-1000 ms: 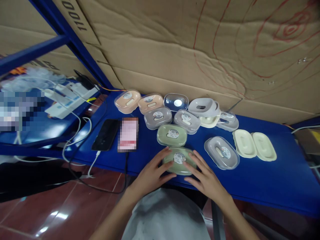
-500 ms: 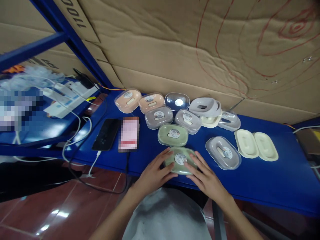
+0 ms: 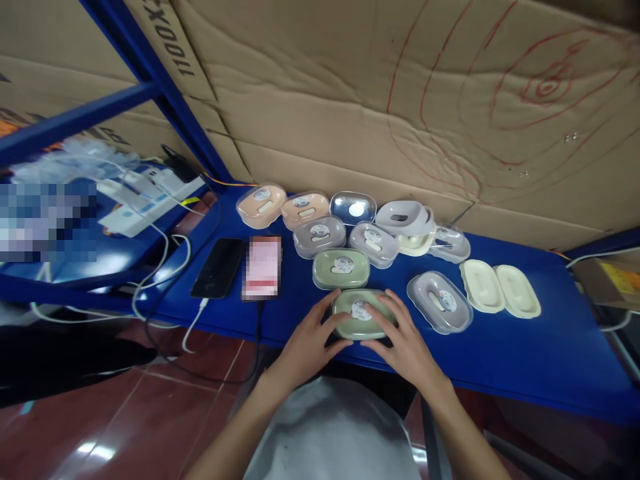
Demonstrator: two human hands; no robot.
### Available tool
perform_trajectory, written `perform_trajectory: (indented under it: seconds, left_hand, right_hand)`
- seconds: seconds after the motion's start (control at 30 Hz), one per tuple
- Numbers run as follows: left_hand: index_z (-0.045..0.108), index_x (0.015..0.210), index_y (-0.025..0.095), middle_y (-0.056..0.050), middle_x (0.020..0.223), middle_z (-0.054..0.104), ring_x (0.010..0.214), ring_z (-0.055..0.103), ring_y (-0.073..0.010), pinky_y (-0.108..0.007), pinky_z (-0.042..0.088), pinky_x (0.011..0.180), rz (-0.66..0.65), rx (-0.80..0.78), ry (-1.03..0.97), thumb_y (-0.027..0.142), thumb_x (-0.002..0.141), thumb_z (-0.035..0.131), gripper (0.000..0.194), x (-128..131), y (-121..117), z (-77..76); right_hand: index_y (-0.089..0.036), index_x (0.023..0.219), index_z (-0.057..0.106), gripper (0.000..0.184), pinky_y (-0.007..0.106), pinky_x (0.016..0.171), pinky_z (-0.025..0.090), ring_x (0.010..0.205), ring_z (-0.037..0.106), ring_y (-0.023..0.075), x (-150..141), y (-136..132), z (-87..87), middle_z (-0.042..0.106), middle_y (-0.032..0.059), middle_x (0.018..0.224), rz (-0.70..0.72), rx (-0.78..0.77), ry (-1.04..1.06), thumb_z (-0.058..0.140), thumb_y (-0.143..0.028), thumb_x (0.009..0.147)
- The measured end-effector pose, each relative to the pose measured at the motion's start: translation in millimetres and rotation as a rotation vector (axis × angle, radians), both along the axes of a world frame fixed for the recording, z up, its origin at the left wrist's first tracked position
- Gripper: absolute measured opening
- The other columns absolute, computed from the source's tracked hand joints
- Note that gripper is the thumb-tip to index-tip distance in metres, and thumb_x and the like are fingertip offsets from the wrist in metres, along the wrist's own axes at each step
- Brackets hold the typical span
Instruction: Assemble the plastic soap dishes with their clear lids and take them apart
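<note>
A green soap box with a clear lid and a round sticker (image 3: 358,311) lies near the front edge of the blue table (image 3: 525,347). My left hand (image 3: 310,339) grips its left end, fingers curled round it. My right hand (image 3: 403,337) covers its right end, fingers pressed on the lid. A second green box (image 3: 341,268) lies just behind it.
Several more soap boxes, peach (image 3: 261,205), grey (image 3: 319,235) and clear-lidded grey (image 3: 439,301), crowd the table's back. Two cream trays (image 3: 499,296) lie to the right. Two phones (image 3: 219,267) with cables sit at left. A cardboard wall (image 3: 400,100) stands behind.
Both hands have closed in tighter on the green box. The view has shifted slightly; the box stays in the same place on the table.
</note>
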State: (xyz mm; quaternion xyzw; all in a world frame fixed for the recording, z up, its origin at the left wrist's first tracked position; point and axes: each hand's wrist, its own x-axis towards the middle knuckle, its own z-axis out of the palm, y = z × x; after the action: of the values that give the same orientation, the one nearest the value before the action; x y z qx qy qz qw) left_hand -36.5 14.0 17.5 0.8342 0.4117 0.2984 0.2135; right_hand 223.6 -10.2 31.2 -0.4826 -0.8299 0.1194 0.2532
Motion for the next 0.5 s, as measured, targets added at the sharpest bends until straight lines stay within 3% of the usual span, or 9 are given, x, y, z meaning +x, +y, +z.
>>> perform_trajectory:
  seconds: [0.13,0.27,0.37,0.5]
  left_hand:
    - [0.059,0.139,0.028,-0.015,0.165,0.046,0.149,0.054,-0.0349,-0.055,0.058,0.113,-0.050,0.057,-0.015,0.028,0.096,0.079,0.047,-9,-4,15.1]
    - [0.061,0.136,0.028,-0.014,0.164,0.048,0.148,0.055,-0.0327,-0.052,0.058,0.113,-0.020,0.181,-0.098,0.027,0.101,0.072,0.037,-27,10,36.9]
    - [0.061,0.133,0.028,-0.013,0.163,0.050,0.147,0.057,-0.0323,-0.054,0.055,0.116,0.112,0.276,-0.112,0.031,0.099,0.076,0.037,-53,50,53.1]
    - [0.058,0.134,0.025,-0.015,0.157,0.056,0.149,0.053,-0.0338,-0.056,0.047,0.122,0.295,0.380,-0.097,0.047,0.095,0.079,0.049,-90,131,62.8]
  right_hand:
    - [-0.040,0.169,0.032,0.078,0.064,0.123,0.047,0.162,0.033,0.0367,-2,-11,2.3,0.042,0.0120,0.168,-0.012,0.034,0.034,0.071,-0.037,0.101]
    - [-0.040,0.172,0.020,0.081,0.066,0.124,0.043,0.166,0.021,0.0380,-6,-10,10.5,0.018,0.0094,0.180,-0.064,0.106,0.038,0.065,-0.030,0.105]
    - [-0.039,0.174,0.012,0.085,0.067,0.126,0.039,0.167,0.016,0.0373,-6,2,16.8,0.008,0.0084,0.182,-0.106,0.124,0.056,0.063,-0.032,0.105]
    - [-0.038,0.173,0.015,0.080,0.064,0.125,0.041,0.166,0.021,0.0356,-8,14,15.5,0.011,0.0091,0.182,-0.077,0.062,0.015,0.060,-0.034,0.107]
